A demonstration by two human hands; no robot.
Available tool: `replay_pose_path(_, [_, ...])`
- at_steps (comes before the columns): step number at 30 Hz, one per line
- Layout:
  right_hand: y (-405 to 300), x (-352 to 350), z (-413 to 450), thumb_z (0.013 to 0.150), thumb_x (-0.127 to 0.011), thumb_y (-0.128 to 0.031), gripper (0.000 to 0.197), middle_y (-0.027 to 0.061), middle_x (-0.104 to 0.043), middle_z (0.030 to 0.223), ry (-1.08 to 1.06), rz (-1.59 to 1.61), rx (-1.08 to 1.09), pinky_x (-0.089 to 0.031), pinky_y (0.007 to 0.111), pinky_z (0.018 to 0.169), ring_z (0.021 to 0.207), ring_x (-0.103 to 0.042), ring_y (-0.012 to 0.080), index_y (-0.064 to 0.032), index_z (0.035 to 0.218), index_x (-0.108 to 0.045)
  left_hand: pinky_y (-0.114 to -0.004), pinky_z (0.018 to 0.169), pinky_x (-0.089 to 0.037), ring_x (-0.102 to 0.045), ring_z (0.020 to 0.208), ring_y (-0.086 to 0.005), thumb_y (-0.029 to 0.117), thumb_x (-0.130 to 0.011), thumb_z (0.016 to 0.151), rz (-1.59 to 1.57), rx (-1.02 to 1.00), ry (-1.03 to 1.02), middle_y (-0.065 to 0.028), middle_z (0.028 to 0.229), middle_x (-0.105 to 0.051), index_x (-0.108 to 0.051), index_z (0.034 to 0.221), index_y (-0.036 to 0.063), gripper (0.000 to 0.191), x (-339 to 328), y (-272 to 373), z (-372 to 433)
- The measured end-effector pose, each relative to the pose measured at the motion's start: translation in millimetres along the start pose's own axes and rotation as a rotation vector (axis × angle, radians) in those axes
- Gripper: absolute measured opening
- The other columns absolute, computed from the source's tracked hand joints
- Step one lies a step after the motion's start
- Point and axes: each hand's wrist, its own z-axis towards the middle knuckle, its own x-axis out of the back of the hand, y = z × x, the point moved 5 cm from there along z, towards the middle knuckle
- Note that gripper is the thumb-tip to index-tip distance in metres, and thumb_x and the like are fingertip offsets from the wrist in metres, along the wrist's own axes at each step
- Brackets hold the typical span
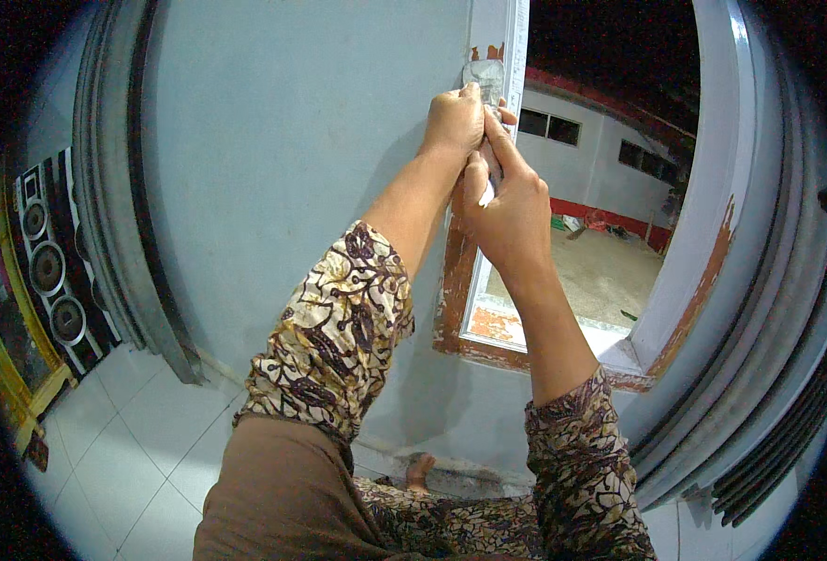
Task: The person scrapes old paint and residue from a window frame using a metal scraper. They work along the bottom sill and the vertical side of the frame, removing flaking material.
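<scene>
A scraper with a broad grey blade (484, 74) lies against the left upright of the window frame (455, 270), its blade pointing up. My left hand (453, 120) is closed near the base of the blade. Below it, my right hand (515, 203) grips the tool lower down, with its index finger stretched up along it. The handle is mostly hidden behind my fingers. White paint covers the frame above the blade, apart from a few red-brown patches (488, 52). Lower down, the same upright shows much bare red-brown surface.
A pale blue wall (294, 133) adjoins the frame. Grey curtains (115, 175) hang at the left and grey drapes (757, 266) at the right. A loudspeaker (48, 266) stands at far left on white floor tiles (150, 442). Through the opening shows a yard (582, 263).
</scene>
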Motion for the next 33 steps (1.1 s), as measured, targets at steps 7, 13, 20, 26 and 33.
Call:
replay_pose_path(7, [-6.7, -1.6, 28.1, 0.087, -0.052, -0.022, 0.050, 0.0259, -0.066, 0.106, 0.043, 0.015, 0.031, -0.051, 0.042, 0.089, 0.101, -0.066, 0.0368, -0.0100, 0.136, -0.053, -0.033, 0.060, -0.059, -0.067, 0.067, -0.0226, 0.024, -0.030, 0.102, 0.023, -0.041, -0.071, -0.0197, 0.082, -0.069, -0.058, 0.095, -0.0089, 0.043, -8.4, 24.8, 30.0])
replay_pose_path(13, [0.5, 0.6, 11.2, 0.087, -0.050, -0.021, 0.049, 0.0258, -0.066, 0.107, 0.022, -0.022, 0.047, -0.050, 0.042, 0.089, 0.102, -0.065, 0.0385, -0.0083, 0.135, -0.054, -0.032, 0.057, -0.054, -0.058, 0.059, -0.0196, 0.025, -0.036, 0.101, 0.008, -0.065, -0.058, -0.0131, 0.077, -0.064, -0.058, 0.098, -0.0048, 0.037, -4.3, 7.0, 13.7])
replay_pose_path(20, [6.3, 1.3, -10.5, 0.088, -0.049, -0.020, 0.050, 0.0262, -0.061, 0.122, 0.018, 0.112, 0.049, -0.048, 0.042, 0.095, 0.113, -0.061, 0.0381, -0.0092, 0.137, -0.051, -0.031, 0.053, -0.052, -0.059, 0.058, -0.0197, 0.026, -0.036, 0.102, -0.030, -0.040, -0.092, -0.0124, 0.075, -0.063, -0.058, 0.098, -0.0045, 0.038, -0.3, -12.2, -1.1])
replay_pose_path(26, [8.2, -3.6, 13.9, 0.089, -0.050, -0.020, 0.049, 0.0247, -0.061, 0.123, 0.054, 0.166, 0.053, -0.047, 0.041, 0.097, 0.113, -0.062, 0.0357, -0.0081, 0.137, -0.052, -0.032, 0.056, -0.053, -0.061, 0.062, -0.0202, 0.027, -0.038, 0.101, -0.077, -0.087, -0.089, -0.0117, 0.077, -0.065, -0.060, 0.099, -0.0029, 0.037, -5.7, 8.7, 23.1])
replay_pose_path(33, [13.9, -2.0, -13.3, 0.089, -0.052, -0.013, 0.048, 0.0236, -0.055, 0.131, 0.061, 0.398, 0.175, -0.039, 0.038, 0.105, 0.124, -0.053, 0.0307, 0.0006, 0.135, -0.051, -0.033, 0.059, -0.056, -0.063, 0.061, -0.0212, 0.022, -0.029, 0.101, -0.105, -0.002, -0.062, -0.0168, 0.077, -0.067, -0.058, 0.094, -0.0066, 0.041, -3.8, -14.9, -8.1])
